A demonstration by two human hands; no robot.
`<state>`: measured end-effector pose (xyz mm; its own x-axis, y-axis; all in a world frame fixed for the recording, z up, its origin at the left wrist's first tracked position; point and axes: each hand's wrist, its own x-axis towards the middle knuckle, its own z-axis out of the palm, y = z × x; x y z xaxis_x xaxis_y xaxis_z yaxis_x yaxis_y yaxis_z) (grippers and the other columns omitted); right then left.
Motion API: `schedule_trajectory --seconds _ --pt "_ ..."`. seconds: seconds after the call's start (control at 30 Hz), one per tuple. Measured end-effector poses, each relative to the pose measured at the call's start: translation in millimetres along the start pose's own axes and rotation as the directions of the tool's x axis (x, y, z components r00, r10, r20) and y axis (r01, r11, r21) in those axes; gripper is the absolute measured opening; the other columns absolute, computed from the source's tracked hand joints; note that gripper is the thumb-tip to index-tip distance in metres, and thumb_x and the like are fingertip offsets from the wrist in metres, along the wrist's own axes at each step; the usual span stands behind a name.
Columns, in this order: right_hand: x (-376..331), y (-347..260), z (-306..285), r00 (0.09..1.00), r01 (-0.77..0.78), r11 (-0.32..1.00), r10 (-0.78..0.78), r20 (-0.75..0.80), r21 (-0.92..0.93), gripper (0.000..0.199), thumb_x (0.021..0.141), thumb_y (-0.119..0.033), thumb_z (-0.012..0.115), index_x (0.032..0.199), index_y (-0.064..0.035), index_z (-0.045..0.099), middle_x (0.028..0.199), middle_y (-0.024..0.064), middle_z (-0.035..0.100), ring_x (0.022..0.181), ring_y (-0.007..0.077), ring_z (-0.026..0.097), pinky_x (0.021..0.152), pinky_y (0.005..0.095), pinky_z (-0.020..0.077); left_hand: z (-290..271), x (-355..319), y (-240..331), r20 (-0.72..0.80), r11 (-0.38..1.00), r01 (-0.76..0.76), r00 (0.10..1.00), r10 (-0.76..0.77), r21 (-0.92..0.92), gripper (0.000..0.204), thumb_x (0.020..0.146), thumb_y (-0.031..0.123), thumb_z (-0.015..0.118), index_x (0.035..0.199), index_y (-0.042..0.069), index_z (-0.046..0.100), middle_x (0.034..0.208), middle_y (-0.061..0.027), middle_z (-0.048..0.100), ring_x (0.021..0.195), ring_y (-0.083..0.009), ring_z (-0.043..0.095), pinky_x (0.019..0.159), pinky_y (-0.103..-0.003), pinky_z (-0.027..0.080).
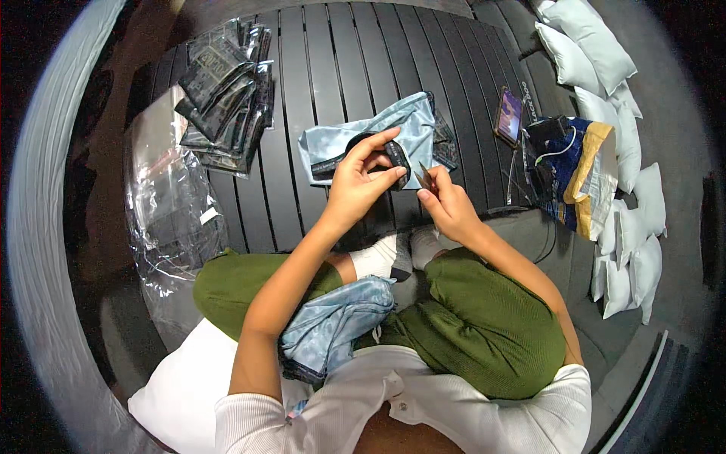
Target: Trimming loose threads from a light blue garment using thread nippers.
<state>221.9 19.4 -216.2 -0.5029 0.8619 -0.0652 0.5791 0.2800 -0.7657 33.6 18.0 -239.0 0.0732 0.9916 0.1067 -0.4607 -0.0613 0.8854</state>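
Blue cloth (pixel 412 117) lies lengthwise left-to-right near the table's front edge — left hand (pixel 357 180) pinching its black band (pixel 397 161), right hand (pixel 452 204) pinching a small tool (pixel 426 180) pointing up-left; table slats (pixel 333 60) stretch beyond.

To your right you have one phone (pixel 510 117), screen lit, at the edge of the black slatted table (pixel 316 60); one blue-and-yellow bag (pixel 599 170); assorted white cushions (pixel 628 144); and, far left, one pale curtain (pixel 45 212).

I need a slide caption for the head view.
Left hand holds black band on light-blue cloth, right hand a small pointed tool, over a slatted table.
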Motion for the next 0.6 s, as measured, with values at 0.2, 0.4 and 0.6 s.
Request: schedule_trajectory --seconds 0.2,0.4,0.6 --pt "0.2 -1.1 -2.1 1.0 0.004 1.0 -0.004 -0.001 -0.015 0.028 0.087 -0.026 0.048 0.096 -0.0013 0.039 0.063 0.0178 0.053 0.06 0.038 0.056 0.051 0.0416 0.0408 6.1 -3.0 -3.0 0.014 1.0 0.01 1.0 -0.01 -0.015 0.053 0.073 -0.009 0.06 0.122 -0.001 0.042 0.119 -0.0047 0.045 0.088 -0.009 0.05 0.08 -0.022 0.045" --pt "-0.5 -4.1 -3.4 1.0 0.011 1.0 -0.011 0.003 -0.01 0.027 0.088 -0.026 0.047 0.094 -0.0014 0.039 0.061 0.0174 0.053 0.057 0.0377 0.055 0.049 0.0412 0.0407 13.4 -8.0 -6.6 0.019 0.998 0.016 1.0 -0.015 -0.055 0.054 0.074 -0.009 0.059 0.123 -0.001 0.041 0.119 -0.0049 0.044 0.09 -0.0095 0.05 0.082 -0.023 0.044" --pt "-0.2 -2.6 -0.6 1.0 0.021 1.0 -0.021 -0.008 0.007 0.026 0.088 -0.027 0.046 0.093 -0.0019 0.039 0.06 0.0169 0.052 0.057 0.0373 0.055 0.048 0.0408 0.0399 21.3 -12.1 -9.7 -0.024 0.989 -0.004 1.0 0.0 -0.148 0.052 0.075 -0.011 0.055 0.124 -0.001 0.04 0.114 -0.0047 0.041 0.092 -0.0103 0.048 0.082 -0.024 0.047"
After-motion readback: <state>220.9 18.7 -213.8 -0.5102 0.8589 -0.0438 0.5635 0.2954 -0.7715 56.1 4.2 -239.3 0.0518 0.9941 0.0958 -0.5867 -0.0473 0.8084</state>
